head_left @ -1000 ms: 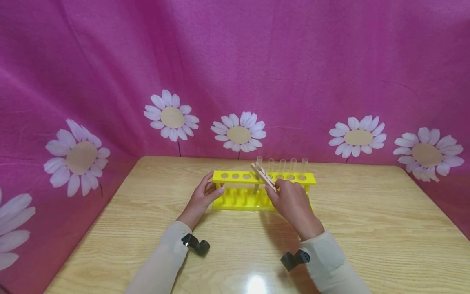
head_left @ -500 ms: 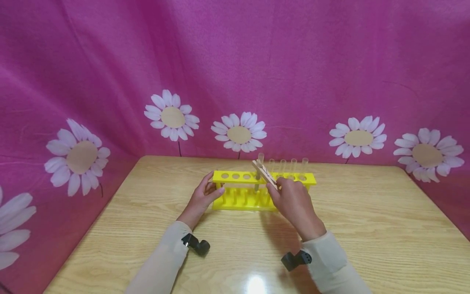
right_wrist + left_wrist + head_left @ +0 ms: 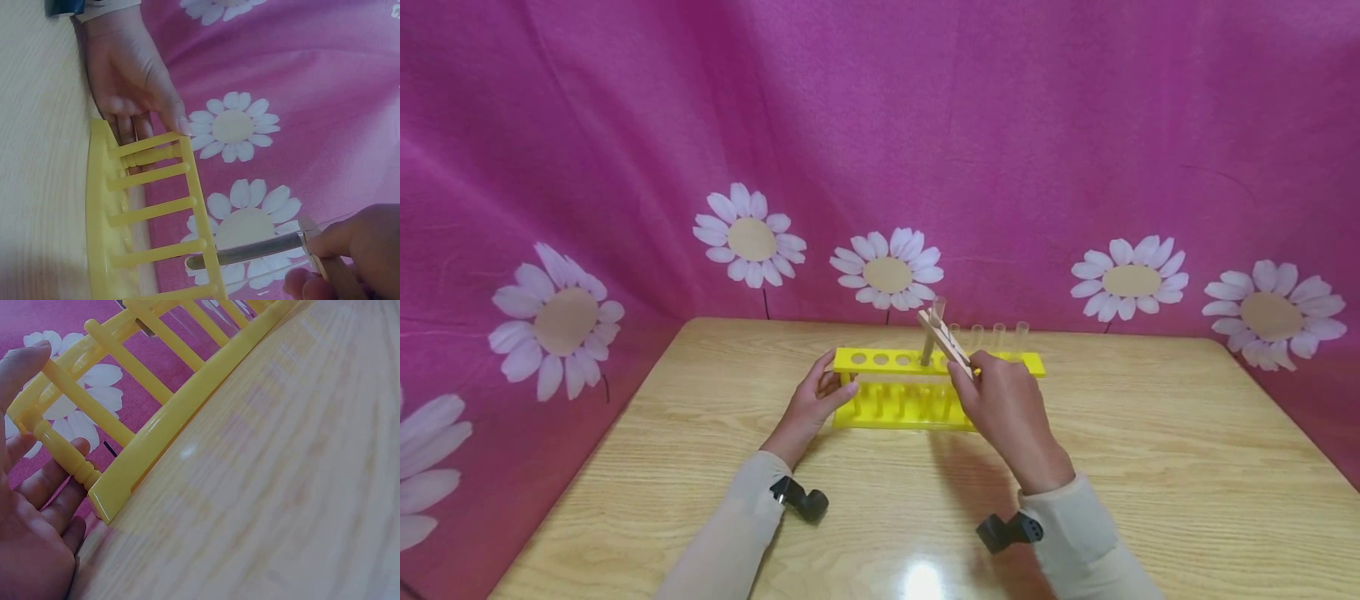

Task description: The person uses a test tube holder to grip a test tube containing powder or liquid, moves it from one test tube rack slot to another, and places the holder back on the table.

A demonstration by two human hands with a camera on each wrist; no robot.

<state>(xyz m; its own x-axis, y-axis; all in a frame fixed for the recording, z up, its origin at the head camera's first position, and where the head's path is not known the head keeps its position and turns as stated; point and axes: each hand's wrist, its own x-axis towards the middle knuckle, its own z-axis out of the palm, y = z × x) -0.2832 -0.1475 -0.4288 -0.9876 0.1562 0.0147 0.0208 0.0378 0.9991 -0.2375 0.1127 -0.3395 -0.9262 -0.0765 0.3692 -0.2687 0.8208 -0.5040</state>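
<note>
My left hand (image 3: 811, 404) grips the left end of a yellow test tube rack (image 3: 887, 372). In the left wrist view, its fingers (image 3: 59, 503) lie behind the end post, with the thumb near the top bar. My right hand (image 3: 1009, 412) holds a wooden test tube holder (image 3: 953, 350), clamped near the mouth of a clear test tube (image 3: 928, 346). Greyish contents fill much of that tube, which tilts slightly. The right wrist view shows the tube's rounded bottom (image 3: 195, 262) by the rack's top bar.
Several clear test tubes (image 3: 1022, 335) stand in the rack's right part, partly behind the right hand. The rack stands on a wood-grain table (image 3: 880, 500). A pink cloth (image 3: 1000, 167) with white daisies hangs behind and at the sides.
My right hand has raised the holder and the tube, moving slightly right. The tube's bottom has come up from below the top bar to about its level. The left hand and rack keep their place.
</note>
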